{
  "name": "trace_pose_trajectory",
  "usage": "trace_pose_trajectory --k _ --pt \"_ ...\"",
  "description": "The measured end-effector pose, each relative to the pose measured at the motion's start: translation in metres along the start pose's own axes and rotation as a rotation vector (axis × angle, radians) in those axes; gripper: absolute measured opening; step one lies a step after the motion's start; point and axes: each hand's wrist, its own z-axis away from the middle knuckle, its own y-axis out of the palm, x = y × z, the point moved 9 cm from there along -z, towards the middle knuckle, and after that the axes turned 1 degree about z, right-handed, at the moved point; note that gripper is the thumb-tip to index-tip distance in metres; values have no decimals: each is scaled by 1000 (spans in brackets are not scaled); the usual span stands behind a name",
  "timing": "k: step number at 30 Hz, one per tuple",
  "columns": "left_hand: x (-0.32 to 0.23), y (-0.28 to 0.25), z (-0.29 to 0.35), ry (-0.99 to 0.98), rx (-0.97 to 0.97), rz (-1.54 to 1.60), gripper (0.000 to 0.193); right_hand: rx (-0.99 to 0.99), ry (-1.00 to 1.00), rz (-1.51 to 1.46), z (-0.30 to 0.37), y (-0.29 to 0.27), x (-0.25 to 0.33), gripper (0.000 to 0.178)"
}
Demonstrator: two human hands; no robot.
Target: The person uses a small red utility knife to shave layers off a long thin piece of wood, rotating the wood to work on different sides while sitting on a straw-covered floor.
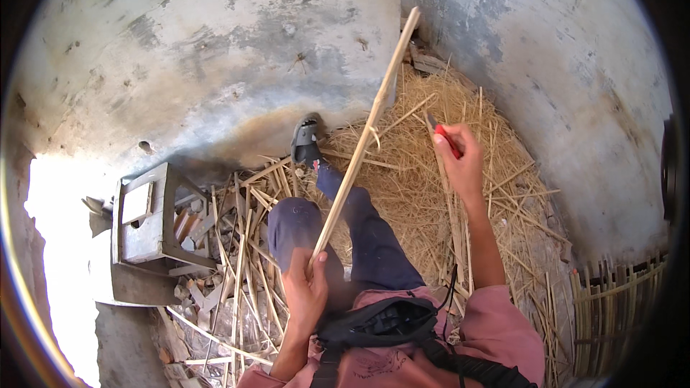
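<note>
A long pale strip of split bamboo (370,129) slants up and away from my lap, with a thin curl of shaving hanging off its middle. My left hand (305,289) is closed around its lower end, near my knee. Out to the right, my right hand (462,159) grips a small knife (447,140) by its red handle, the dark blade pointing up and left. The blade is apart from the bamboo strip. Beneath both hands are my legs in dark blue trousers (384,244), one foot in a grey clog (306,136).
A heap of fine bamboo shavings (431,194) fills the corner. At left, a worn stool-like frame (162,219) stands beside rubble and loose bamboo sticks (244,273). Stained walls (237,50) rise ahead and right. A slatted bamboo piece (622,309) sits at lower right.
</note>
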Motion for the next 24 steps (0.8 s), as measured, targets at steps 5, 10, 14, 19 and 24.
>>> trace_pose_trajectory --k 5,10,14,19,24 --pt "7 9 -5 -18 35 67 25 118 94 59 27 8 13 22" --pt "18 34 -10 -101 201 331 28 358 -67 56 62 53 57 28" --pt "5 42 -13 -111 262 391 27 453 -168 13 82 76 93 30" --pt "-5 45 -16 -173 305 486 23 506 -184 -8 90 82 104 28" --pt "-10 44 -20 -134 304 520 23 511 -233 -7 92 83 109 21"
